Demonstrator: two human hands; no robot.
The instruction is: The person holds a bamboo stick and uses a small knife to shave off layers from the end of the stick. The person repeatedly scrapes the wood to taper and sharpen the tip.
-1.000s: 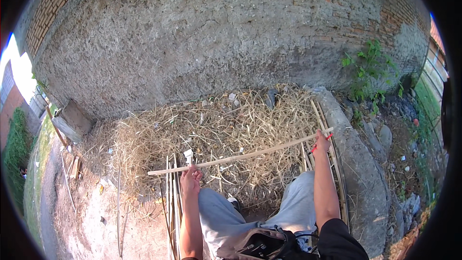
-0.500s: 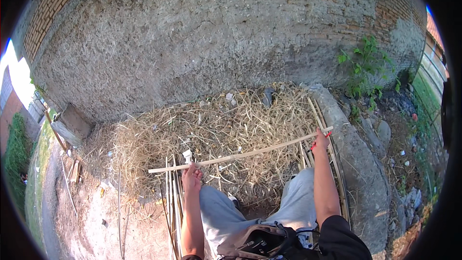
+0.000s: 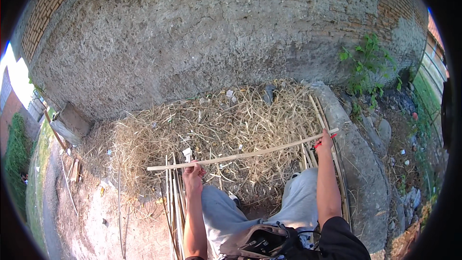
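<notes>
I can see the person holding a pale wooden-looking strip [image 3: 245,155] crosswise in front of their knees, slightly bowed, with its right end farther up from the body than its left. The left hand [image 3: 193,178] has its fingers closed on it a short way in from the left end, thumb and fingertips pinched together, and a length of the strip sticks out past them. The right hand [image 3: 325,143] has its fingers curled firmly round the strip close to its other end, leaving just a short bit poking out; a slim red object [image 3: 333,136] shows at that same hand, too small from here for me to tell what it is. Beneath the strip, a tangled heap of straw-coloured shavings [image 3: 269,125] spreads over the ground toward a rough grey wall [image 3: 216,33], and a little white scrap [image 3: 187,153] shows just beyond the left hand. More long strips [image 3: 169,188] lie beside the left leg, while other strips [image 3: 316,108] run along the right side, next to a concrete slab [image 3: 361,178]. The person wears grey trousers [image 3: 217,212], and a dark bag [image 3: 269,241] sits open at the waist. Over to the right, a leafy green plant [image 3: 368,62] grows near the foot of the wall
</notes>
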